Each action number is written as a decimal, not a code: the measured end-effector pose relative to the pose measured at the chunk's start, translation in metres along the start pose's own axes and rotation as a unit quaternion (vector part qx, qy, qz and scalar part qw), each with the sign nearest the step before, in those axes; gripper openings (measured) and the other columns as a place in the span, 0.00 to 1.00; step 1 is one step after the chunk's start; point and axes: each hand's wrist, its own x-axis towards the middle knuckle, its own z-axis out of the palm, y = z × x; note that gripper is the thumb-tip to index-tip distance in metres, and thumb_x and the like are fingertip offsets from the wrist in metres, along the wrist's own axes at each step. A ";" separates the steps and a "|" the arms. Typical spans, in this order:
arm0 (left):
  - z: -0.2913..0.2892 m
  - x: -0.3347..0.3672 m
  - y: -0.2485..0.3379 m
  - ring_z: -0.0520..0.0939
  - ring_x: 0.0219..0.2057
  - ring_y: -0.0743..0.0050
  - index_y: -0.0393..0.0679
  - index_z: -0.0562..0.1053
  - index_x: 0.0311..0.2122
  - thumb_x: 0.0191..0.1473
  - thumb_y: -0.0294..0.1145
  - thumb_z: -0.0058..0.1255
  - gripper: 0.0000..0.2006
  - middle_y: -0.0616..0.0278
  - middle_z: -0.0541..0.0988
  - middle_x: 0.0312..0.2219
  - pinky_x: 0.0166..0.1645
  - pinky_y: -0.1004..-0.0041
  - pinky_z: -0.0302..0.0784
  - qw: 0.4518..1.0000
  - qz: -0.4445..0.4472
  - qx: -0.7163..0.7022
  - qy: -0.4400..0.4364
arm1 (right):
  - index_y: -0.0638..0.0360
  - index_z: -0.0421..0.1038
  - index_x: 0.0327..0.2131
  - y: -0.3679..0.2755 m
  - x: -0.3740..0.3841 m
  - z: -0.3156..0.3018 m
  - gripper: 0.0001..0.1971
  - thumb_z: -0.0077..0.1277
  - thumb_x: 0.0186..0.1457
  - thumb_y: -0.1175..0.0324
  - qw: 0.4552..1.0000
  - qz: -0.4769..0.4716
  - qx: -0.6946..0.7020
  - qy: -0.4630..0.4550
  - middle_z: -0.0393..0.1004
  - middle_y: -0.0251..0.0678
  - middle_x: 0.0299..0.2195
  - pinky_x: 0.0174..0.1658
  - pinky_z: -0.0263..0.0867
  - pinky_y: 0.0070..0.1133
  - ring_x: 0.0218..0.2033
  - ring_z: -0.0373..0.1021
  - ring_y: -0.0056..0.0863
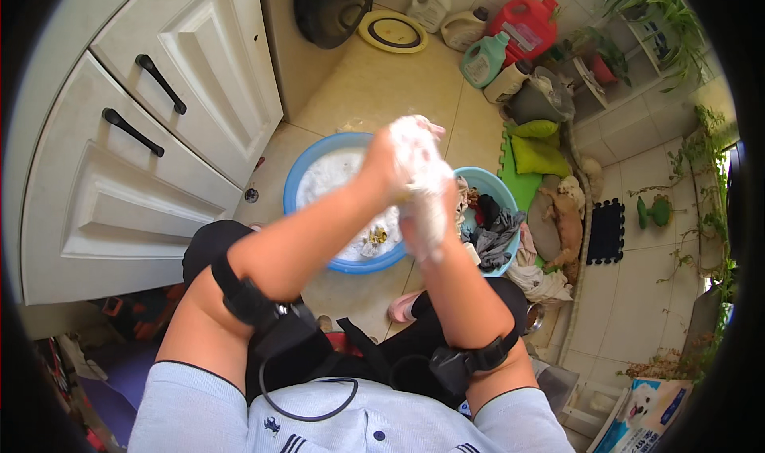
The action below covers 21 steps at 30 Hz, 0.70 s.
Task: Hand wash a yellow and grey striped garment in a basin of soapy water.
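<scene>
**Two soapy hands over two basins**

At the far left stands a white cabinet (pixel 135 158) with two black handles (pixel 159 82), one above the other. Right of it, on the tiled floor (pixel 374 86), sits one large blue basin (pixel 303 174) holding foamy white water, with a few small scraps floating near its near rim.

Above that basin the person's two hands meet, both coated in white lather. The left hand (pixel 402 154) is raised with its fingers curled against the other hand; the right hand (pixel 426 214) hangs just below and touches it, fingers pointing down. Foam hides the fingers, so it cannot be told whether either grip is closed on anything. Each forearm carries one black strap with a small device, two in all.

Just right of the hands is one smaller blue basin (pixel 498 186), touching the large one and heaped with dark and grey clothes (pixel 494 230). More light cloth lies on the floor beside it.

Further back stand four jugs: one white (pixel 430 7), one cream (pixel 464 27), one green (pixel 484 58) and one red (pixel 526 24). One round yellow lid (pixel 392 31) lies on the floor left of them. Right of the small basin lies one green mat (pixel 522 186), then one black mat (pixel 607 230). Potted plants (pixel 653 7) line the right edge.
</scene>
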 end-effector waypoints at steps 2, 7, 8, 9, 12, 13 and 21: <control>0.024 -0.028 0.003 0.68 0.47 0.63 0.32 0.64 0.44 0.50 0.26 0.35 0.16 0.47 0.69 0.43 0.52 0.72 0.60 0.986 0.141 0.094 0.000 | 0.58 0.65 0.32 -0.003 0.016 -0.016 0.09 0.39 0.55 0.64 0.989 0.015 0.128 0.072 0.66 0.28 0.26 0.31 0.62 0.15 0.27 0.64 0.16; 0.028 -0.033 -0.005 0.62 0.52 0.66 0.33 0.66 0.43 0.54 0.30 0.35 0.15 0.50 0.67 0.47 0.55 0.74 0.52 0.927 0.255 0.274 -0.014 | 0.58 0.63 0.37 0.015 0.025 -0.036 0.12 0.36 0.56 0.62 0.974 0.048 0.216 0.040 0.67 0.31 0.29 0.34 0.63 0.17 0.31 0.66 0.21; 0.025 -0.030 -0.001 0.62 0.52 0.65 0.33 0.67 0.42 0.54 0.31 0.36 0.15 0.49 0.67 0.46 0.55 0.74 0.52 0.873 0.300 0.385 -0.012 | 0.57 0.63 0.38 0.018 0.022 -0.033 0.12 0.37 0.56 0.62 0.974 0.059 0.214 0.032 0.67 0.31 0.30 0.34 0.63 0.17 0.32 0.66 0.21; 0.021 -0.022 -0.003 0.62 0.52 0.65 0.33 0.67 0.42 0.54 0.31 0.36 0.15 0.49 0.67 0.46 0.55 0.74 0.52 0.874 0.299 0.384 -0.015 | 0.56 0.63 0.39 0.020 0.019 -0.030 0.12 0.37 0.56 0.61 0.974 0.071 0.212 0.026 0.68 0.31 0.31 0.35 0.63 0.17 0.33 0.66 0.22; -0.002 0.010 0.012 0.68 0.47 0.63 0.33 0.70 0.39 0.54 0.34 0.34 0.16 0.50 0.71 0.41 0.54 0.74 0.55 0.926 0.240 0.282 -0.070 | 0.54 0.62 0.41 0.014 0.008 -0.013 0.14 0.39 0.54 0.59 0.984 0.143 0.107 0.007 0.68 0.31 0.33 0.34 0.63 0.18 0.34 0.66 0.22; -0.004 0.012 0.014 0.68 0.47 0.63 0.33 0.70 0.39 0.54 0.34 0.34 0.16 0.50 0.71 0.41 0.54 0.74 0.55 0.927 0.240 0.281 -0.070 | 0.54 0.62 0.41 0.012 0.004 -0.010 0.14 0.39 0.54 0.59 0.984 0.143 0.106 0.007 0.68 0.31 0.33 0.34 0.63 0.18 0.34 0.66 0.22; 0.016 -0.004 -0.015 0.69 0.46 0.56 0.34 0.71 0.37 0.53 0.32 0.35 0.15 0.49 0.72 0.40 0.53 0.70 0.56 0.913 0.290 0.284 -0.036 | 0.58 0.58 0.48 0.048 0.028 -0.057 0.20 0.38 0.55 0.59 0.845 0.089 0.526 0.027 0.67 0.31 0.37 0.41 0.61 0.17 0.38 0.64 0.21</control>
